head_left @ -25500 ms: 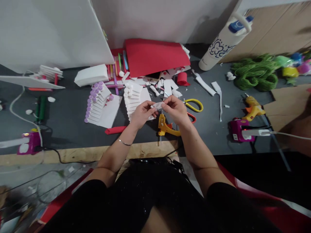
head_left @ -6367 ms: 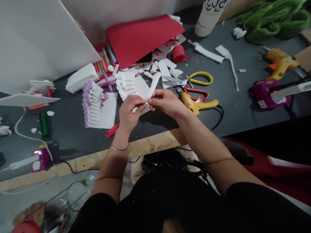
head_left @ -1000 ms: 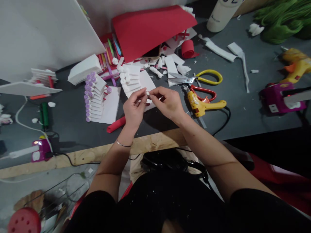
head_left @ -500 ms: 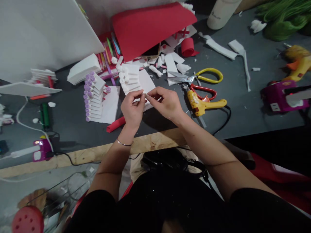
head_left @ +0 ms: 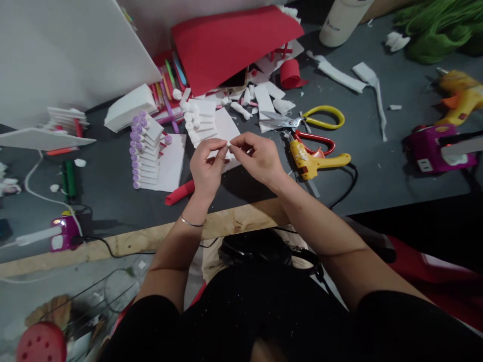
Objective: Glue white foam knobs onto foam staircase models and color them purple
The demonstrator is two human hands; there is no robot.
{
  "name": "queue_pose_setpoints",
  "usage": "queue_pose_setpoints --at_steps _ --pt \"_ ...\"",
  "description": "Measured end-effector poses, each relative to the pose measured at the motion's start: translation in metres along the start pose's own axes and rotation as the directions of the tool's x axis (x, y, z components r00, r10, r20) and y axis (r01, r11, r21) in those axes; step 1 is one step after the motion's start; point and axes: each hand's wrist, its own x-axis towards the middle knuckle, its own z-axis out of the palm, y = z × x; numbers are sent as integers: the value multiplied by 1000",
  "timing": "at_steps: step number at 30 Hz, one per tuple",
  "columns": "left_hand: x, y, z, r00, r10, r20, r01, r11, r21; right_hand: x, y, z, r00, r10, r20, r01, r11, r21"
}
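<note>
My left hand [head_left: 207, 168] and my right hand [head_left: 262, 158] meet fingertip to fingertip over the table. Between their pinched thumbs and forefingers shows a small white piece [head_left: 228, 144], mostly covered by the fingers. Just beyond the hands, white strips with rolled ends [head_left: 204, 120] stand in a row on a white card. A red rolled sheet [head_left: 180, 193] lies by my left wrist. Farther left, white strips with purple rolled ends [head_left: 145, 151] line another white card [head_left: 172, 166].
Right of my hands lie yellow-handled scissors [head_left: 324, 116], a red-handled tool [head_left: 315, 142] and a yellow glue gun [head_left: 309, 161] with its cord. Behind are a red sheet [head_left: 234, 45], white scraps [head_left: 266, 100] and a white bottle [head_left: 343, 22]. Purple power sockets [head_left: 433, 148] sit far right.
My hands have shifted very slightly, and a bit more white shows between the fingertips. The view has moved a little; the things on the table stay as they were.
</note>
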Motion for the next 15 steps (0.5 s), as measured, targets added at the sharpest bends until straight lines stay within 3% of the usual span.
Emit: queue_pose_setpoints --at_steps 3,6,10,15 --pt "1 -5 1 998 -52 48 57 992 -108 0 -1 -1 1000 -12 8 12 1000 -15" --pt "1 -7 1 996 -67 67 74 991 -114 -1 -2 -2 1000 3 -20 -4 1000 -26" --pt "0 -6 2 998 -61 -11 59 994 -93 -1 -3 -2 999 33 -23 -34 998 -50" --pt "-1 -3 2 995 18 -96 -16 1000 26 -3 -2 1 999 -39 24 40 999 -23"
